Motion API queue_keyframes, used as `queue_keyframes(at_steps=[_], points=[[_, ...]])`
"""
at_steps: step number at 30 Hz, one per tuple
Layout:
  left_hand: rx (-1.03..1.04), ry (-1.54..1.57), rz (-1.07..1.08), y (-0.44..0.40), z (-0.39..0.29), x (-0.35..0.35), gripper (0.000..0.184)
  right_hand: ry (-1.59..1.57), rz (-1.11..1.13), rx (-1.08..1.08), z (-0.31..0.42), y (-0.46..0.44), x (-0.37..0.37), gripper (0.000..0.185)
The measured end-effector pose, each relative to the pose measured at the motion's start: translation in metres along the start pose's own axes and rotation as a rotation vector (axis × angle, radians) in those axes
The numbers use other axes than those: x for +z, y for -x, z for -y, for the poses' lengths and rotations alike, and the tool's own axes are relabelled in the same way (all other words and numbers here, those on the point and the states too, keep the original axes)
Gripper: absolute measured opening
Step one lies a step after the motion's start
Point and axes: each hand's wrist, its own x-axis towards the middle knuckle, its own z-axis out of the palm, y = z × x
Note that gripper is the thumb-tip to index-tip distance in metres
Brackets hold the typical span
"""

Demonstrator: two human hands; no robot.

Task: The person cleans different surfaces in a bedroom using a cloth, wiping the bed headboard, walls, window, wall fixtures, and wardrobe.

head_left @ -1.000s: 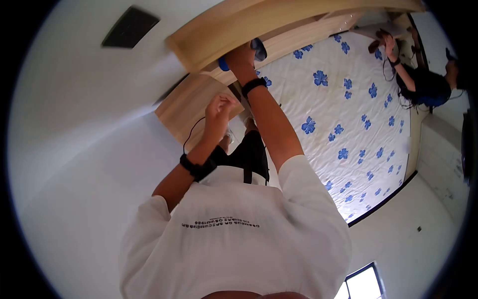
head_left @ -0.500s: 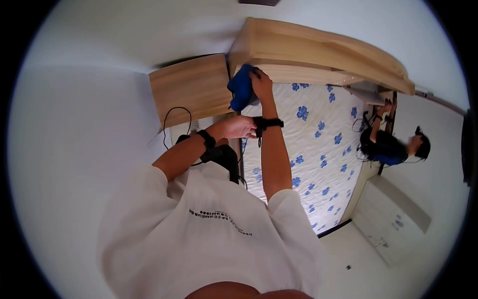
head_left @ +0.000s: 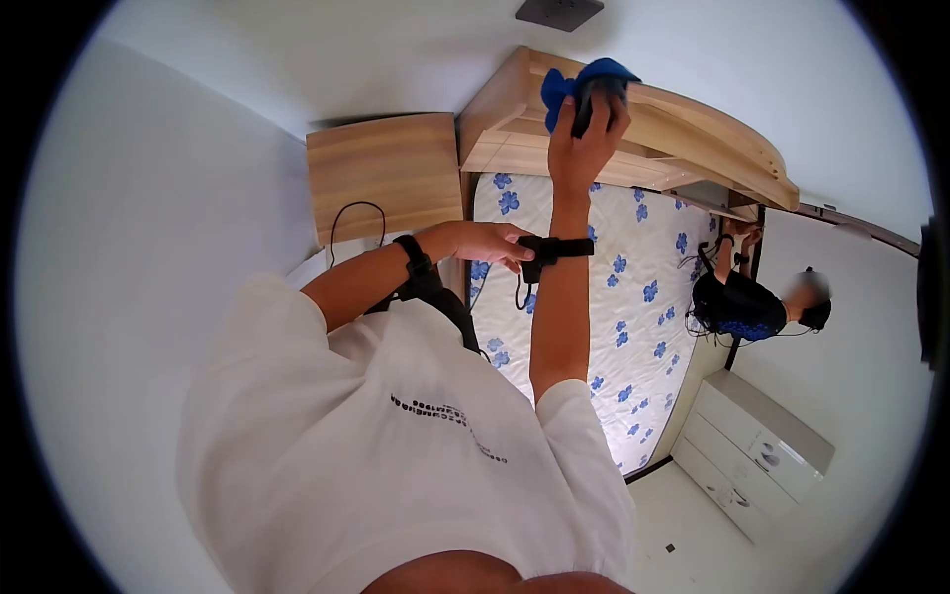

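my right hand (head_left: 589, 139) is closed round a bunched blue and dark cloth (head_left: 592, 85), ahead of my left hand (head_left: 492, 244), which touches the wristband (head_left: 547, 253); whether it grips i can't tell. the cloth looks light, soft and floppy, best held mid-bunch.

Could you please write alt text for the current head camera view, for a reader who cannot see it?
A person's right hand grips a blue and dark cloth near a wooden headboard, while the left hand is at the black band on the right wrist. Beside them is a white bed with blue flowers; another person, in black, is beyond it.
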Motion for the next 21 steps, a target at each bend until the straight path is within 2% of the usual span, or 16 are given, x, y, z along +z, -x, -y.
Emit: queue_keyframes(at_steps=[2,4,6,8,10,11,12,14,15,17,21], points=[[0.026,0.012,0.024,0.002,-0.004,-0.004,0.056,-0.039,0.006,0.043,0.006,0.006,0.004,0.032],[0.031,-0.055,-0.017,0.008,-0.011,-0.006,0.052,-0.125,0.129,0.158,0.007,0.012,0.011,0.032],[0.052,-0.177,-0.227,0.022,-0.021,-0.004,0.051,-0.093,0.153,0.183,0.008,0.019,0.018,0.031],[0.02,-0.187,-0.217,0.034,-0.031,-0.02,0.05,-0.094,0.251,0.249,0.007,0.021,0.027,0.03],[0.231,-0.266,-0.321,0.046,-0.039,-0.03,0.049,-0.1,0.26,0.26,0.008,0.025,0.037,0.03],[0.218,-0.15,-0.383,0.047,-0.05,-0.036,0.047,-0.07,0.324,0.265,0.008,0.026,0.043,0.032],[0.203,-0.165,-0.378,0.051,-0.062,-0.038,0.047,-0.042,0.388,0.269,0.004,0.029,0.052,0.033],[0.404,-0.201,-0.644,0.055,-0.087,-0.045,0.054,-0.042,0.374,0.239,-0.007,0.039,0.072,0.036],[0.396,-0.218,-0.641,0.051,-0.096,-0.054,0.054,-0.001,0.384,0.232,-0.008,0.04,0.077,0.038],[0.496,-0.387,-0.766,0.038,-0.114,-0.073,0.065,0.034,0.436,0.26,-0.011,0.033,0.083,0.044],[0.538,-0.584,-0.754,0.003,-0.129,-0.105,0.077,0.054,0.541,0.317,-0.023,0.018,0.098,0.048]])
